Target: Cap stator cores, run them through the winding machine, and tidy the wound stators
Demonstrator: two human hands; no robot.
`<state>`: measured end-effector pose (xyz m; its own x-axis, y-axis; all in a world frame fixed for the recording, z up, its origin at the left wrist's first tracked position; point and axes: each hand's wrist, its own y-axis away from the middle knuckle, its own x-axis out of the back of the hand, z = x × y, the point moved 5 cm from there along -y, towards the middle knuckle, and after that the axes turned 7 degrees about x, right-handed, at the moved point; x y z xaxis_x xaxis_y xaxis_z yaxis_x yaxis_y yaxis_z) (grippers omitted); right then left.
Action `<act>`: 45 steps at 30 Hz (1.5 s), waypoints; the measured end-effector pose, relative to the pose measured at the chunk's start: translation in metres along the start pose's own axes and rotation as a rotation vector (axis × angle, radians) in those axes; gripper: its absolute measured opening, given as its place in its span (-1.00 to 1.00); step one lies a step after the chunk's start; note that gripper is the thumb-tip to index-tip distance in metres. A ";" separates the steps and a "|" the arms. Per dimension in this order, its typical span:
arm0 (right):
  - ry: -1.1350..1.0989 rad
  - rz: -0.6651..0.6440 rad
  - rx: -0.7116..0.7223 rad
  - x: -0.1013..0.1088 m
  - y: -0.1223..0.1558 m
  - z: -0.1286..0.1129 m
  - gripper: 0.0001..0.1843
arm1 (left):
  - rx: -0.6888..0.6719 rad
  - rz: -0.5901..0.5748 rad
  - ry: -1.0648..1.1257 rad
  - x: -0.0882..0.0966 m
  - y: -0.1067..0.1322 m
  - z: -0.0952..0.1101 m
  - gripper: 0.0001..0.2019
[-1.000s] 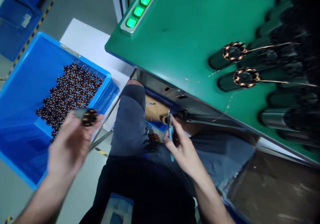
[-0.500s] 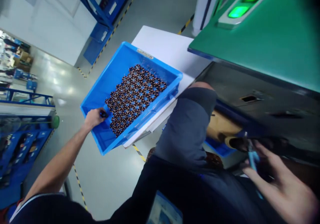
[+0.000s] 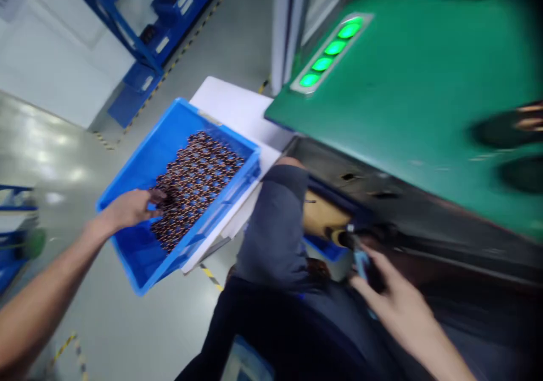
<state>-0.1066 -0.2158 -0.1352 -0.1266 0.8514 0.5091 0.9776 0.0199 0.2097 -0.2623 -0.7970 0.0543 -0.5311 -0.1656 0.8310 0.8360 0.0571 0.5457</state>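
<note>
My left hand (image 3: 133, 206) reaches over the near left wall of a blue plastic bin (image 3: 139, 268). Its thumb and fingers are apart at the edge of a layer of dark, coppery ring-shaped parts (image 3: 199, 183); motion blurs the fingertips, and one dark part lies right against them. My right hand (image 3: 394, 296) is wrapped round a pair of pliers (image 3: 361, 259) with light blue handles, held low to the right of my knee. The jaws point up and away, and the palm hides part of the handles.
The bin rests on a white board (image 3: 237, 106). On the right, a green bench top (image 3: 407, 86) carries a row of lit green buttons (image 3: 322, 64) and dark round objects. Below it sits a blue container with brown cardboard (image 3: 318, 214). My knee (image 3: 275, 217) is between bin and bench.
My left hand has moved from the bin's bare corner up against the ring parts, and its fingers have parted from a small dark part. The view has swung right; the pliers remain in my right hand.
</note>
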 end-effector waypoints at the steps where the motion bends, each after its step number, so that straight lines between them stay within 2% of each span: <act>1: -0.022 -0.005 -0.023 0.001 -0.002 -0.014 -0.32 | -0.089 0.084 0.027 0.014 -0.004 0.035 -0.40; 2: -0.050 -0.013 -0.029 0.001 -0.004 -0.027 -0.33 | -0.212 0.192 0.059 0.027 -0.006 0.077 -0.37; 3: -0.082 -0.032 -0.021 0.001 -0.007 -0.037 -0.32 | -0.405 0.376 0.063 0.041 -0.002 0.126 -0.35; 6: -0.094 -0.024 0.008 0.005 -0.011 -0.052 -0.31 | -0.895 0.627 0.051 0.052 0.016 0.277 -0.54; 8: -0.078 0.000 0.019 0.010 -0.008 -0.054 -0.30 | -1.140 0.660 0.100 0.042 0.027 0.367 -0.71; 9: -0.078 0.012 0.020 0.013 -0.005 -0.055 -0.29 | -1.201 0.630 0.144 0.034 0.027 0.406 -0.79; 11: -0.089 0.034 0.014 0.020 0.003 -0.055 -0.30 | -1.240 0.547 0.243 0.016 0.019 0.465 -0.88; 12: -0.099 0.047 0.007 0.023 0.007 -0.054 -0.31 | -1.241 0.513 0.278 0.006 0.014 0.485 -0.87; 14: -0.124 0.075 -0.011 0.029 0.015 -0.050 -0.35 | -1.232 0.487 0.311 -0.009 0.001 0.509 -0.84; 17: -0.173 0.111 -0.046 0.033 0.026 -0.041 -0.38 | -1.229 0.531 0.323 -0.020 -0.008 0.513 -0.81; 20: -0.224 0.175 -0.094 0.035 0.035 -0.032 -0.38 | -1.217 0.626 0.330 -0.022 0.008 0.492 -0.85; 23: -0.285 0.333 -0.044 0.048 0.047 -0.042 -0.40 | -1.167 0.544 0.384 -0.031 0.039 0.464 -0.92; 26: -0.310 0.418 0.110 0.069 0.055 -0.074 -0.44 | -1.121 0.444 0.448 -0.044 0.067 0.439 -0.89; 29: -0.291 0.348 0.190 0.083 0.053 -0.106 -0.31 | -1.086 0.434 0.458 -0.057 0.076 0.421 -0.85; 32: -0.315 0.261 0.219 0.084 0.046 -0.123 -0.17 | -1.075 0.437 0.477 -0.064 0.075 0.411 -0.79; 36: -0.384 0.219 0.244 0.076 0.042 -0.128 -0.12 | -1.070 0.437 0.502 -0.065 0.072 0.404 -0.77; 45: -0.355 0.254 0.253 0.073 0.038 -0.136 -0.12 | -1.063 0.419 0.519 -0.065 0.073 0.397 -0.77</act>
<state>-0.1012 -0.2244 0.0232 0.1429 0.9708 0.1929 0.9858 -0.1223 -0.1149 -0.2215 -0.3909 0.0832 -0.2833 -0.7081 0.6468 0.7527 -0.5821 -0.3076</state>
